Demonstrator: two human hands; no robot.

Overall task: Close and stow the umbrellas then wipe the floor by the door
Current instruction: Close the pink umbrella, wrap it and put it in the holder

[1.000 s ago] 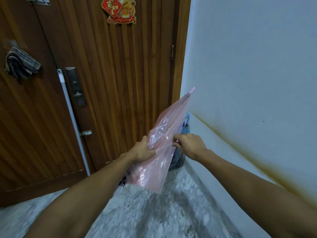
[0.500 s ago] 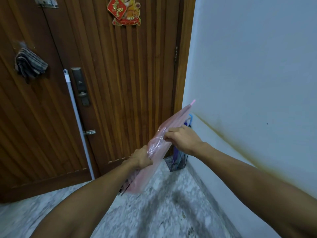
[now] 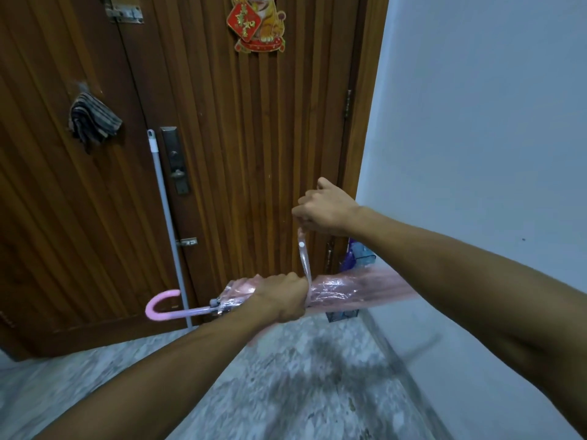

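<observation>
While left hand (image 3: 281, 298) clasps pink umbrella (image 3: 349, 285), right hand (image 3: 327, 208) pinching its strap (image 3: 304, 258), door charm (image 3: 255, 22) lettering perhaps Chinese, unreadable.

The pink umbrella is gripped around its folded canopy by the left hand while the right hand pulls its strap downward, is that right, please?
Not quite: the head view shows the right hand pulling the strap upward, above the umbrella. The left hand does grip the folded canopy.
</observation>
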